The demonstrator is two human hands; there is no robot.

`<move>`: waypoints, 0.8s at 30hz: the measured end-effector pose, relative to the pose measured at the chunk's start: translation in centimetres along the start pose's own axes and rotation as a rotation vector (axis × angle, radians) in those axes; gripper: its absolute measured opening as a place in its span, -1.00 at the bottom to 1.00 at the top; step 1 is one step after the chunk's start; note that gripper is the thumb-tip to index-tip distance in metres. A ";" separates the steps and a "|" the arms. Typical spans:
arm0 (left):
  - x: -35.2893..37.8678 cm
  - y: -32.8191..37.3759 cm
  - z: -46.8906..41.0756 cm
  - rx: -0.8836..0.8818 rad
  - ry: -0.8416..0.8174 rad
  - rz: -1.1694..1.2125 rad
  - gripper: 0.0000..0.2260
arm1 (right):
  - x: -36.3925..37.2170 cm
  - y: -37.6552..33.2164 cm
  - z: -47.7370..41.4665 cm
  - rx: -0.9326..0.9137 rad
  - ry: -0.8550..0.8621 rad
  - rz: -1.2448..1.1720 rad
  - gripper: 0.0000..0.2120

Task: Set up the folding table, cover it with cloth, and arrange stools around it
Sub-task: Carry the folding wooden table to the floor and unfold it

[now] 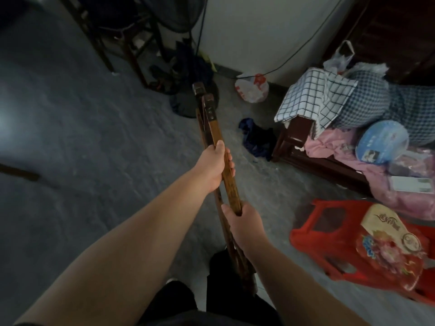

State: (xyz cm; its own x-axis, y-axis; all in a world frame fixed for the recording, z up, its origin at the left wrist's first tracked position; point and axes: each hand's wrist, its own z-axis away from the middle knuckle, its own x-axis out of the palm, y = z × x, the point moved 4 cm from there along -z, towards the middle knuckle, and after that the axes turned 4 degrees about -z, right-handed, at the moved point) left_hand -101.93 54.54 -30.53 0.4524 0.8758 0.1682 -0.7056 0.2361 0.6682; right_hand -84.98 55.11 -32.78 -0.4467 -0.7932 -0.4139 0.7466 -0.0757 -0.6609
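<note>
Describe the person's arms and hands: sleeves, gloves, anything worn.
Both forearms are bare as far as the picture shows them, with no sleeve clearly in view. The left hand and the right hand wear no gloves. No watch, band or ring shows on either wrist or on the fingers that can be seen.
</note>
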 end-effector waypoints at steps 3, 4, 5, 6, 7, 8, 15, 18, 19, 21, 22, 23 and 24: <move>-4.8 -2.1 2.6 0.032 0.039 0.058 -0.70 | 3.8 1.0 3.6 -0.042 -0.003 0.062 -0.66; -6.5 -2.9 3.7 0.036 0.054 0.077 -0.69 | 5.2 1.3 5.0 -0.058 -0.012 0.071 -0.65; -8.2 -3.6 4.8 0.037 0.064 0.094 -0.69 | 6.6 1.6 6.4 -0.068 -0.024 0.071 -0.65; -9.9 -4.3 6.0 0.038 0.067 0.109 -0.70 | 7.9 1.7 7.9 -0.074 -0.033 0.062 -0.65; -11.6 -4.8 7.2 0.042 0.071 0.122 -0.70 | 9.1 1.7 9.5 -0.085 -0.034 0.058 -0.67; -13.3 -5.2 8.4 0.045 0.079 0.143 -0.70 | 10.4 1.6 11.0 -0.098 -0.034 0.063 -0.68; -23.7 -10.7 15.6 0.044 0.213 0.250 -0.69 | 17.4 3.5 20.5 -0.114 -0.171 0.088 -0.72; -27.8 -14.2 18.4 0.062 0.311 0.304 -0.70 | 20.0 5.3 23.3 -0.159 -0.269 0.112 -0.75; -29.1 -15.6 19.4 0.071 0.338 0.322 -0.70 | 20.7 6.0 24.2 -0.177 -0.298 0.135 -0.75; -31.5 -18.4 21.2 0.098 0.402 0.365 -0.70 | 22.1 7.7 25.6 -0.211 -0.371 0.184 -0.74; -32.5 -19.8 22.1 0.103 0.442 0.393 -0.70 | 22.8 8.6 26.2 -0.234 -0.418 0.205 -0.73; -33.4 -21.3 23.1 0.098 0.480 0.428 -0.71 | 23.4 9.6 26.7 -0.264 -0.461 0.220 -0.73; -34.2 -22.9 24.2 0.092 0.515 0.464 -0.71 | 23.9 10.5 27.2 -0.294 -0.506 0.236 -0.75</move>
State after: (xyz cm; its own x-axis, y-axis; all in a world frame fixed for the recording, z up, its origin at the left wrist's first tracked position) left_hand -88.12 9.01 -34.05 -0.2164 0.9710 0.1012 -0.7040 -0.2271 0.6729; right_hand -74.41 18.89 -32.64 0.0557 -0.9613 -0.2697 0.5975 0.2485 -0.7624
